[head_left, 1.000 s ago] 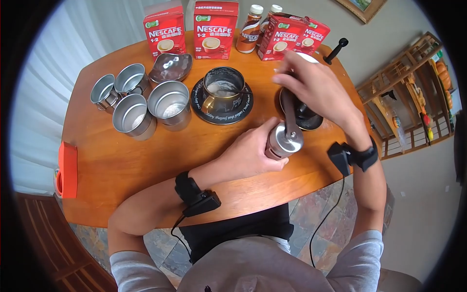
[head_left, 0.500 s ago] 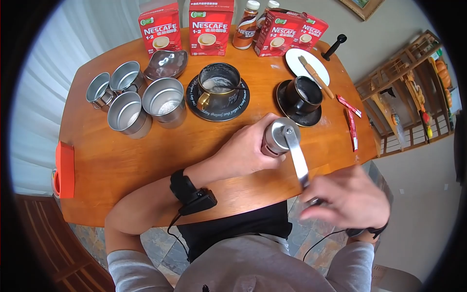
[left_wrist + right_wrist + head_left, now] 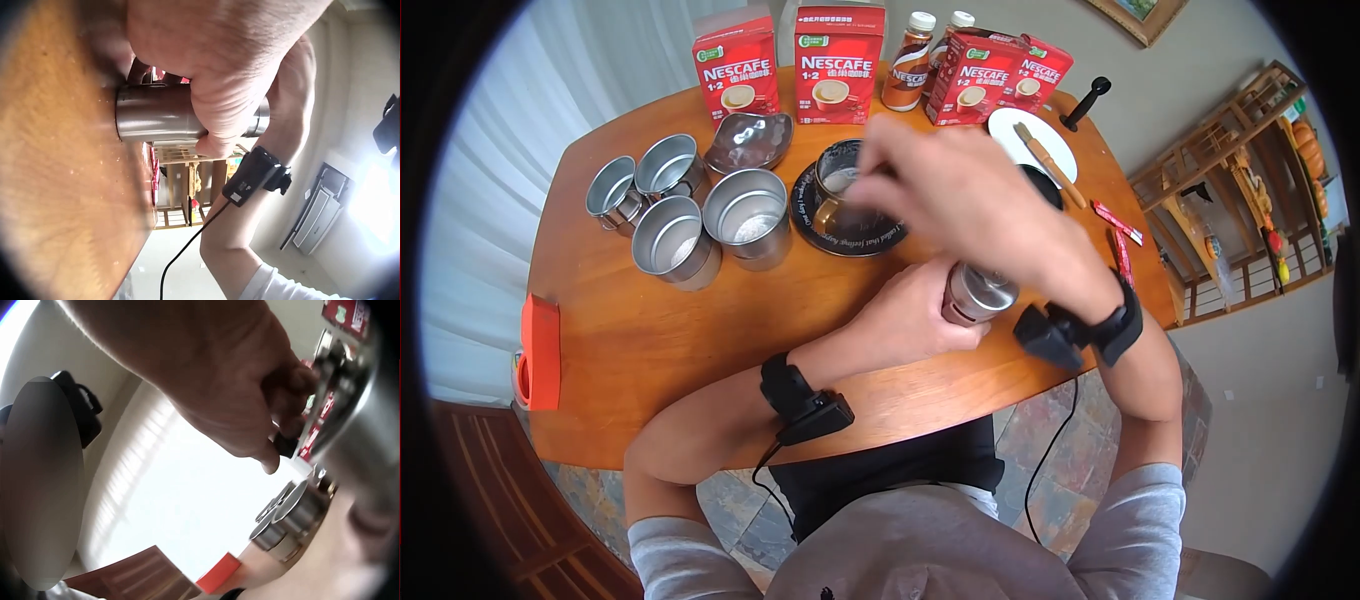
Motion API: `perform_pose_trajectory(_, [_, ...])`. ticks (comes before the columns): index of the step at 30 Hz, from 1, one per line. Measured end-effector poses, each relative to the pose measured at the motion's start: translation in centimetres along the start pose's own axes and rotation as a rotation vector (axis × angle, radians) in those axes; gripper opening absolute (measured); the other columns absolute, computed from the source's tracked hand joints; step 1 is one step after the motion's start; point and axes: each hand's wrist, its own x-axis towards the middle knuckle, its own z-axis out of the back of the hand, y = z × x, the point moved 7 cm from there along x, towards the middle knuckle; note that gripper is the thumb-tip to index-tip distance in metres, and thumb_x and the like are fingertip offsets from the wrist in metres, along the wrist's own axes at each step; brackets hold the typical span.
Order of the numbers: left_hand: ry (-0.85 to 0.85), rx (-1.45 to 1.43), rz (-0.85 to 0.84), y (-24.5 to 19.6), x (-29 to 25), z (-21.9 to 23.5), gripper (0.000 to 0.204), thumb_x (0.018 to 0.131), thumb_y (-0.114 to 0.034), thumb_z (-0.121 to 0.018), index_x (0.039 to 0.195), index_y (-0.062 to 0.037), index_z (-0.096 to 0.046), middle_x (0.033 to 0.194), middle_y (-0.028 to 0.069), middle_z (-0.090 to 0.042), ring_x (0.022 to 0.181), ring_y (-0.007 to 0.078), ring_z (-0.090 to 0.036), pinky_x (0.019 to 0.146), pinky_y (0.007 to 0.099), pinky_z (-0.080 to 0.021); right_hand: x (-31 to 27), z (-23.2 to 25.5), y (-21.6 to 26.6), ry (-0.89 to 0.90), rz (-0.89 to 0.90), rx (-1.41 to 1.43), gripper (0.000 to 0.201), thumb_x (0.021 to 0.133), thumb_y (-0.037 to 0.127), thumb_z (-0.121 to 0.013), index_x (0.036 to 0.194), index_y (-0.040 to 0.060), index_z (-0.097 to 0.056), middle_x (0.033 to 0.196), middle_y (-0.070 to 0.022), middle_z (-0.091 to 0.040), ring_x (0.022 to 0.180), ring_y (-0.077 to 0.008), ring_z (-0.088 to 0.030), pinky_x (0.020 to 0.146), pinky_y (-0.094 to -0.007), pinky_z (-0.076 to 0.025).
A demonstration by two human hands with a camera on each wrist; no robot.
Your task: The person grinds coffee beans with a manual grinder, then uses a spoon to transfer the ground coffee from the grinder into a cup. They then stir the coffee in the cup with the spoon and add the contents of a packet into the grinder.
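Observation:
A cylindrical metal grinder (image 3: 983,293) stands upright on the table, its body gripped by the left hand (image 3: 905,312). In the left wrist view the fingers and thumb of the left hand (image 3: 209,62) wrap round the grinder (image 3: 153,115). Above and beyond it, the blurred right hand (image 3: 980,200) covers the crank in the head view. From the right wrist, the right hand (image 3: 231,387) has its fingers curled round the dark knob (image 3: 286,445) at the end of the crank arm (image 3: 314,417).
Several metal cups (image 3: 748,222) stand left of a black cup (image 3: 832,187) on its saucer (image 3: 848,240). Red boxes (image 3: 836,75) and bottles (image 3: 909,65) line the back. A white plate (image 3: 1007,128) holds a brush (image 3: 1050,163); red sachets (image 3: 1118,223) lie at right.
The right hand has swung round with the crank, from right of the grinder and near the body to the grinder's far left side. The left hand keeps its grip.

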Motion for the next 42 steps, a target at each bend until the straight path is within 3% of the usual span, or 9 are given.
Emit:
perform_pose_trajectory(1, [0.016, -0.079, 0.071, -0.6, 0.0, 0.3, 0.059, 0.079, -0.022, -0.083, 0.127, -0.0034, -0.055, 0.105, 0.0190, -0.074, 0.101, 0.0388, -0.073, 0.093, 0.0465, -0.054, -0.1, 0.7, -1.6, -0.003, -0.062, -0.039, 0.025, 0.100, 0.029, -0.071, 0.103, 0.0066, -0.060, 0.075, -0.0145, -0.069, 0.072, -0.0362, -0.070, 0.064, -0.0450, -0.052])
perform_pose_trajectory(4, [0.129, -0.063, 0.245, -1.0, -0.1, 0.3, 0.059, 0.082, -0.012, -0.082, 0.133, -0.0038, -0.053, 0.117, 0.0104, -0.066, 0.109, 0.0171, -0.064, 0.098, 0.0357, -0.051, -2.6, 3.4, -5.9, -0.054, -0.210, -0.155, 0.026, 0.101, 0.029, -0.069, 0.106, 0.0049, -0.062, 0.084, -0.0167, -0.074, 0.086, -0.0402, -0.073, 0.075, -0.0503, -0.055])
perform_pose_trajectory(13, [0.113, -0.076, 0.195, -1.3, -0.1, 0.3, 0.052, 0.083, -0.011, -0.082, 0.127, -0.0039, -0.056, 0.112, 0.0075, -0.065, 0.104, 0.0159, -0.063, 0.095, 0.0338, -0.051, -15.9, 7.7, -4.5, 0.145, -0.656, -0.108, 0.026, 0.096, 0.025, -0.077, 0.102, 0.0051, -0.061, 0.076, -0.0129, -0.070, 0.072, -0.0335, -0.071, 0.063, -0.0426, -0.052])
perform_pose_trajectory(19, [0.124, -0.098, 0.198, -0.9, 0.0, 0.2, 0.051, 0.084, -0.014, -0.084, 0.125, -0.0042, -0.057, 0.110, 0.0053, -0.064, 0.103, 0.0132, -0.061, 0.093, 0.0333, -0.051, -16.4, 5.5, 3.3, 0.461, -0.124, 0.028, 0.027, 0.095, 0.032, -0.078, 0.101, 0.0116, -0.060, 0.070, -0.0107, -0.065, 0.068, -0.0308, -0.071, 0.055, -0.0444, -0.051])
perform_pose_trajectory(25, [0.115, -0.213, 0.234, -0.5, -0.2, 0.1, 0.055, 0.083, -0.019, -0.084, 0.128, -0.0055, -0.055, 0.095, 0.0091, -0.070, 0.085, 0.0196, -0.070, 0.082, 0.0377, -0.055, -10.5, 1.4, 8.8, 0.196, 0.150, 0.044, 0.030, 0.089, 0.035, -0.082, 0.097, 0.0136, -0.063, 0.069, -0.0050, -0.063, 0.056, -0.0307, -0.062, 0.055, -0.0434, -0.049])
perform_pose_trajectory(31, [0.202, -0.168, 0.206, -1.5, -0.7, 0.4, 0.052, 0.082, -0.017, -0.083, 0.125, -0.0023, -0.057, 0.095, 0.0096, -0.069, 0.087, 0.0175, -0.067, 0.083, 0.0350, -0.053, -3.2, -1.0, 5.8, 0.157, 0.055, 0.100, 0.025, 0.092, 0.027, -0.078, 0.099, 0.0097, -0.061, 0.074, -0.0144, -0.069, 0.069, -0.0411, -0.068, 0.061, -0.0494, -0.051])
perform_pose_trajectory(34, [0.205, 0.022, 0.119, 0.4, -0.2, -0.5, 0.050, 0.082, -0.016, -0.082, 0.123, -0.0008, -0.058, 0.095, 0.0098, -0.068, 0.087, 0.0165, -0.065, 0.083, 0.0336, -0.052, -0.9, -0.8, 2.5, -0.057, 0.066, -0.058, 0.023, 0.097, 0.025, -0.074, 0.102, 0.0068, -0.061, 0.075, -0.0152, -0.070, 0.070, -0.0415, -0.069, 0.062, -0.0483, -0.052])
perform_pose_trajectory(38, [0.037, -0.078, 0.064, -1.1, 0.1, 0.4, 0.061, 0.080, -0.020, -0.082, 0.130, -0.0030, -0.052, 0.108, 0.0194, -0.074, 0.102, 0.0369, -0.073, 0.091, 0.0473, -0.054, -1.0, 1.7, -3.1, -0.089, -0.118, -0.090, 0.028, 0.101, 0.032, -0.071, 0.105, 0.0061, -0.060, 0.074, -0.0154, -0.069, 0.073, -0.0363, -0.071, 0.065, -0.0451, -0.052])
perform_pose_trajectory(42, [0.127, -0.054, 0.213, -1.2, 0.0, 0.4, 0.055, 0.083, -0.012, -0.081, 0.130, -0.0034, -0.054, 0.113, 0.0080, -0.064, 0.104, 0.0165, -0.063, 0.097, 0.0356, -0.051, -5.2, 4.4, -7.1, -0.113, -0.327, -0.164, 0.025, 0.102, 0.029, -0.069, 0.107, 0.0051, -0.062, 0.088, -0.0176, -0.075, 0.084, -0.0404, -0.072, 0.073, -0.0494, -0.054])
